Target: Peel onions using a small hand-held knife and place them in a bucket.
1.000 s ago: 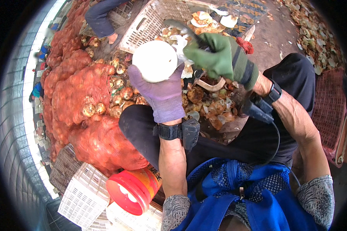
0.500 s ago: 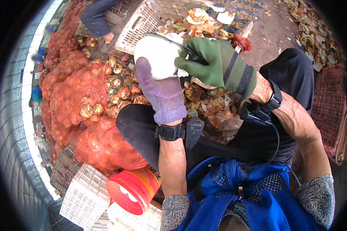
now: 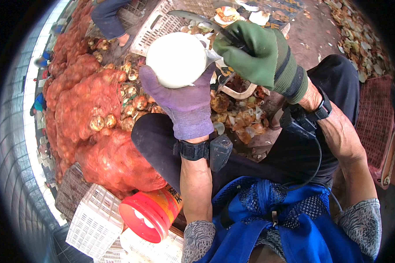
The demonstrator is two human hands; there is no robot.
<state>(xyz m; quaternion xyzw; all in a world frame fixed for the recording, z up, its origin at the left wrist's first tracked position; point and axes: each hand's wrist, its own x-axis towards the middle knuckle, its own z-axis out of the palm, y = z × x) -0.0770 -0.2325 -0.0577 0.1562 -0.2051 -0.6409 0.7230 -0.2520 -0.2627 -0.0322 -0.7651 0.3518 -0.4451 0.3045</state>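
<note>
A round, white peeled onion (image 3: pixel 176 60) rests in my left hand (image 3: pixel 180 103), whose purple-gloved fingers and thumb wrap round it from below. My right hand (image 3: pixel 254 55), in a green glove, grips a knife (image 3: pixel 197 18) by its dark handle. The curved blade points up and left, above the onion and apart from it. A pale strip of onion skin (image 3: pixel 212 56) stretches between the onion's right side and my right glove; whether the fingers pinch it I cannot tell.
Red mesh sacks of onions (image 3: pixel 90 103) pile up on the left, loose onions (image 3: pixel 129 101) beside them. A plastic crate (image 3: pixel 156 33) stands ahead. Onion peelings (image 3: pixel 250 122) lie below my hands. A red bucket (image 3: pixel 147 217) and white crates (image 3: pixel 94 221) are at lower left. Another person's leg (image 3: pixel 109 19) shows at top left.
The knife has lifted off the onion as my right hand moved right and slightly down. A strip of skin now shows between them. The onion has turned its smooth white side up.
</note>
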